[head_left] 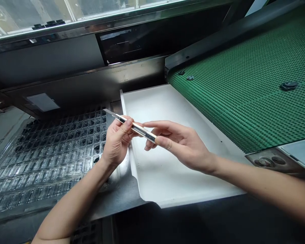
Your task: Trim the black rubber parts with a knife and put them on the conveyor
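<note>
A slim utility knife (139,129) with a pale metal body is held over the white tray (162,176), its thin blade extended toward the upper left. My left hand (117,141) grips the knife near the blade end, thumb lying along the body. At the rear end, my right hand (184,145) pinches the knife lightly between thumb and index finger, with its other fingers curled beneath. To the left, a clear plastic tray of pockets (58,152) holds small black parts in its far rows and along its right side.
At the right, a green perforated conveyor belt (239,81) slopes to the white tray's edge and carries a black part (289,85) and a few smaller ones. A metal machine wall (132,73) bounds the back. A metal bracket (266,162) sits by the belt's near corner.
</note>
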### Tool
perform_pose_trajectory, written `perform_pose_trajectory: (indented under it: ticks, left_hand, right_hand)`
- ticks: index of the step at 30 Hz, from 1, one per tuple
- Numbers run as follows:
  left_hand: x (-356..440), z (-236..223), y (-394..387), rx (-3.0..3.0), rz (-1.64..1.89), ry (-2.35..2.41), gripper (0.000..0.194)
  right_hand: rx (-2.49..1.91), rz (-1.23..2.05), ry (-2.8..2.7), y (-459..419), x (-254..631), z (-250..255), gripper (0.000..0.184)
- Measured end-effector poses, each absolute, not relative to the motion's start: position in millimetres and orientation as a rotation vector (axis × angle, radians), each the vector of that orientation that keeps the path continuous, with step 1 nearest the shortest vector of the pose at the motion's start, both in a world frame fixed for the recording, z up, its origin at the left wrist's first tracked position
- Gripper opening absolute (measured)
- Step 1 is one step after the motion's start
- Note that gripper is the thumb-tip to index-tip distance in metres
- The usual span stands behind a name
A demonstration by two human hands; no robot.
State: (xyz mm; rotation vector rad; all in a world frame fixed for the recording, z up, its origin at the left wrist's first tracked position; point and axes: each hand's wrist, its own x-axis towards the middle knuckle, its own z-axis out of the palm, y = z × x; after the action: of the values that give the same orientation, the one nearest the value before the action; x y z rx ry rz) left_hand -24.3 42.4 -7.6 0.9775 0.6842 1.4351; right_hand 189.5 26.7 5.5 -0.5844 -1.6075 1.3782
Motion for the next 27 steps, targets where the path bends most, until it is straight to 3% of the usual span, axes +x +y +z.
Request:
perform_pose_trajectory:
  ticks: [6,13,23,27]
  left_hand:
    - [-24.7,-3.6,43.0,1.050,1.483,0.689,0.031]
    - [-29.6,-0.5,42.5,1.024,1.426,0.606,0.019]
    - [-25.9,-2.5,43.9,1.025,1.395,0.679,0.035]
    - [-27.7,-2.7,44.7,0.989,1.379,0.694,0.027]
  right_hand:
    - [-0.654,1.406,-1.526,28.6,188.3,9.5,0.045]
    - [-0.682,1.318,-1.487,29.2,187.5,8.3,0.037]
    - [-0.699,1.206,-1.422,27.1,188.9,13.0,0.023]
    - [-0.694,1.179,-1.409,28.1,189.9,14.7,0.021]
